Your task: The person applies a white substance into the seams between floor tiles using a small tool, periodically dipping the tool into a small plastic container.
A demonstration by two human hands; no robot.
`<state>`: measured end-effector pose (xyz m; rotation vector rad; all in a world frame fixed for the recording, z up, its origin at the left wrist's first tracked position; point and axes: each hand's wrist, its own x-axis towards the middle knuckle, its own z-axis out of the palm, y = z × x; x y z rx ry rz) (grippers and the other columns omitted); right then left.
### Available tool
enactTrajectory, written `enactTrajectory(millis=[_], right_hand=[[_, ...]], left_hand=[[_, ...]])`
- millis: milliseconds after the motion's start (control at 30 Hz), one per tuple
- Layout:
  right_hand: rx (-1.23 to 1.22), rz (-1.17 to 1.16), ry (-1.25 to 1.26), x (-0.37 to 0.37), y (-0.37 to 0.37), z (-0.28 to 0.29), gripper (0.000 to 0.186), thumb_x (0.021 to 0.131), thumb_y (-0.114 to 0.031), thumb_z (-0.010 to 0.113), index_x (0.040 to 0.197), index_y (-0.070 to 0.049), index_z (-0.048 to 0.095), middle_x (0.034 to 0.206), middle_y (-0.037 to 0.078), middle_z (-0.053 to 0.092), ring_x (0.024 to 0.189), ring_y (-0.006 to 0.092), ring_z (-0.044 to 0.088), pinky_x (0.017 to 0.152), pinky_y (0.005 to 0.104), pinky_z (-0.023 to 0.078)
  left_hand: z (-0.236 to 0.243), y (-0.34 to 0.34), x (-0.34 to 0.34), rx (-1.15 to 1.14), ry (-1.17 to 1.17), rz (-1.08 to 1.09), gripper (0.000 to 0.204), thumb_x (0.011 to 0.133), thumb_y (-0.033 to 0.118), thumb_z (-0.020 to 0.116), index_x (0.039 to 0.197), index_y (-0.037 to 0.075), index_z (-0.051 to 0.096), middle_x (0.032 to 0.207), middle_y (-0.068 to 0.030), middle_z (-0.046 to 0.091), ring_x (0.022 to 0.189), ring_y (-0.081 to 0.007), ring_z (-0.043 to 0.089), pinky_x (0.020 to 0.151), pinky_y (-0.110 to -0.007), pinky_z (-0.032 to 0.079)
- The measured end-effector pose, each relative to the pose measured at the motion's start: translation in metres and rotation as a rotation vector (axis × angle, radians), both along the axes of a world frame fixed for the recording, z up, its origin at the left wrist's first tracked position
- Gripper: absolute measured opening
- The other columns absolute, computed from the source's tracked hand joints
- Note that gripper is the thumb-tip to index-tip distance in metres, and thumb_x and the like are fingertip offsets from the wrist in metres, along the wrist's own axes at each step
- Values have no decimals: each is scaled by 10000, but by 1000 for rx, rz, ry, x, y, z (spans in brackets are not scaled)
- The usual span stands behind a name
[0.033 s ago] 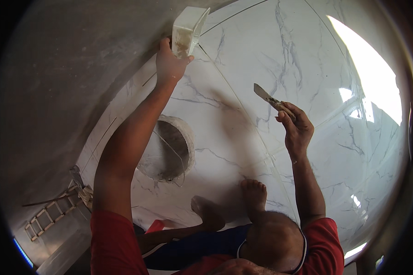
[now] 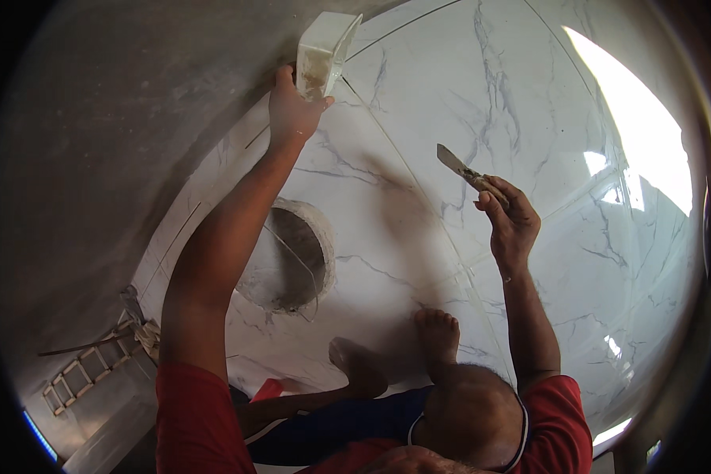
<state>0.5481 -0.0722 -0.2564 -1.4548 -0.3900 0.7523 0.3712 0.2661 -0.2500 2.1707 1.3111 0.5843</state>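
At the far left, my left hand (image 2: 295, 117) reaches up and grips the lower end of a whitish, box-shaped plastic container (image 2: 321, 47), thumb on one side and fingers on the other. The container is tilted and smeared with brownish residue. My right hand (image 2: 515, 221) holds a putty knife (image 2: 472, 174) by its dirty handle, fingers closed round it. The knife's blade points up and left, over the white tiles. Between my arms, nearer the left forearm, stands a round, crusted bucket (image 2: 328, 253) with a thin wire handle. My forearm hides part of its rim.
White marble-patterned tiles (image 2: 419, 95) with grey veins and thin joints spread below me. A dark grey wall (image 2: 118, 118) runs along the left. My bare foot (image 2: 438, 332) rests on the tiles. A ladder-like frame (image 2: 87, 371) lies at lower left. Bright glare (image 2: 632, 110) covers the right side.
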Motion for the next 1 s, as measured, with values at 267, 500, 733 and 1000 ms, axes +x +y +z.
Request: enactTrajectory(millis=[267, 500, 733, 1000], right_hand=[[7, 92, -217, 4, 58, -5, 272, 945, -79, 757, 1184, 31, 688, 1047, 121, 771, 905, 139, 723, 794, 277, 585], [94, 268, -631, -10, 212, -11, 190, 917, -129, 727, 1081, -34, 726, 988, 136, 755, 796, 315, 724, 739, 381, 590], [137, 361, -743, -28, 249, -53, 183, 937, -121, 662, 1094, -46, 718, 1015, 134, 746, 851, 356, 710, 768, 429, 584], [-3, 322, -624, -31, 246, -65, 279, 916, -123, 731, 1186, -53, 716, 992, 147, 761, 818, 314, 734, 735, 375, 587]], left_hand=[[1, -2, 2, -44, 58, -18, 837, 682, 128, 929, 1334, -89, 452, 1235, -257, 621, 1133, -337, 635, 979, -399, 496], [-9, 6, -8, -22, 31, 20, 800, 652, 149, 932, 1272, -70, 477, 1194, -258, 622, 1115, -406, 629, 950, -450, 506], [-24, 14, -5, -52, 4, 41, 810, 645, 166, 939, 1266, -85, 483, 1157, -252, 641, 1076, -386, 655, 932, -433, 515], [-28, 18, -15, -60, -54, 57, 817, 644, 161, 937, 1276, -91, 485, 1157, -249, 656, 1081, -368, 663, 944, -414, 513]])
